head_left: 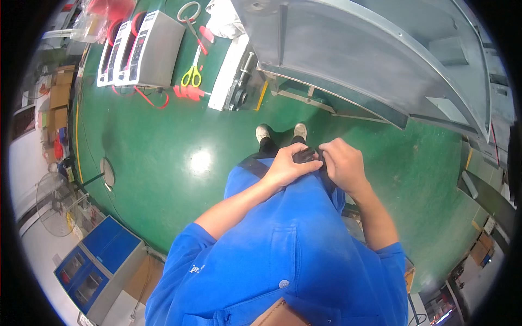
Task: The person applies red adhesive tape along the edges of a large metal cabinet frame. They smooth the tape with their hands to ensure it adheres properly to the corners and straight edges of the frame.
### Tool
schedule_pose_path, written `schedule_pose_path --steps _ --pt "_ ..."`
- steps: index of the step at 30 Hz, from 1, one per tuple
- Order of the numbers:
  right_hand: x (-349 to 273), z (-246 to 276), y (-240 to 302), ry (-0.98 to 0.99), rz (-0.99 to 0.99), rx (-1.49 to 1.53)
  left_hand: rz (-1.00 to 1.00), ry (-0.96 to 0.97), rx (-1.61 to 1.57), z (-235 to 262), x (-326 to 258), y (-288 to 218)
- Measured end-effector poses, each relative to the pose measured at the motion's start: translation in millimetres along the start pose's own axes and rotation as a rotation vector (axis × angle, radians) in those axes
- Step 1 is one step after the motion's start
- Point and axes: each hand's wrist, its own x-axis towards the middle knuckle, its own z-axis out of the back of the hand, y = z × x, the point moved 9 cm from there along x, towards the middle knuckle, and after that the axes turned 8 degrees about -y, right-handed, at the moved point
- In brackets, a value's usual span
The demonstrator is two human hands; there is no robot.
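In front of my waist, my left hand is closed around a small black item, whose exact kind I cannot make out. Beside it, my right hand has its thumb and fingers pinched together at a dark piece close to the same item. Part of what lies between the hands is hidden by the fingers. Both hands are held near the front of my blue jacket, above my shoes.
A large grey metal machine housing stands ahead to the right. Ahead left are white boxy devices with red rolls and yellow-handled scissors on a green surface. A blue-topped cabinet and a fan stand at the left.
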Motion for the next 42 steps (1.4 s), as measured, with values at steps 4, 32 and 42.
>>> schedule_pose_path --steps 4,32,42 --pt "1.2 8.2 -22.1 -0.217 -0.347 0.306 -0.208 -0.061 0.119 -1.3 2.6 -17.3" --pt "1.5 8.7 -6.4 -0.031 -0.033 0.229 0.133 0.013 -0.147 -23.9 5.5 1.8" --pt "-6.4 15.4 -17.9 -0.119 -0.129 0.342 0.062 -0.072 -0.116 -24.7 1.4 -0.2"
